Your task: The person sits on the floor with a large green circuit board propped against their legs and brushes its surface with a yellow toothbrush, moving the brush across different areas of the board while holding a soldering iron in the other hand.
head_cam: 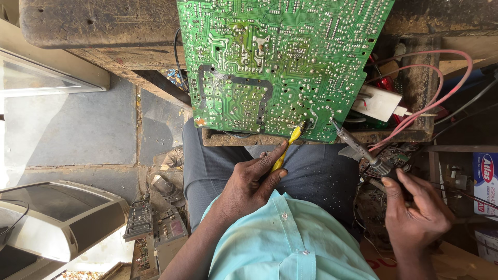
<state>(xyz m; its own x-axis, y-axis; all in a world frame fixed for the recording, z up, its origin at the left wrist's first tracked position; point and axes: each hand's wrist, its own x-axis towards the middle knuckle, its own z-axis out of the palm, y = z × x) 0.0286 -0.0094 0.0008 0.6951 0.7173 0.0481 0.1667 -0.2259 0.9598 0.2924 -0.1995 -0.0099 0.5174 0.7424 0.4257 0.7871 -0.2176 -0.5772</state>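
Green fills the top of the view: one big circuit board (282, 65), solder side up, propped on a worn wooden bench (104, 31) and leaning out over the person's lap. That board is our landmark.

Down at the board's lower edge, left hand (249, 184) is in, fingers pinched together on one thin yellow tool (287, 148). Its tip is right against the board's bottom edge, just left of the lower right corner. Thumb on top, forefinger beneath, a firm clamp.

Right hand (415, 210) sits below and to the right of the board, fingers closed around the handle of one soldering iron (358, 148). The metal tip points up and left, ending just at the board's lower right corner, near the yellow tool's tip but apart from it. Two tools, two hands, both aimed at the same stretch of edge.

Right of the board, two loops of pink wire (441, 88) curve out and back, with one white plastic part (377, 102) tucked beside the board's edge. Below the board, grey trousers and a pale turquoise shirt (285, 243).

Off to the board's lower left, on the stone floor, one silver casing (57, 218) lies beside one small panel of buttons (140, 220).
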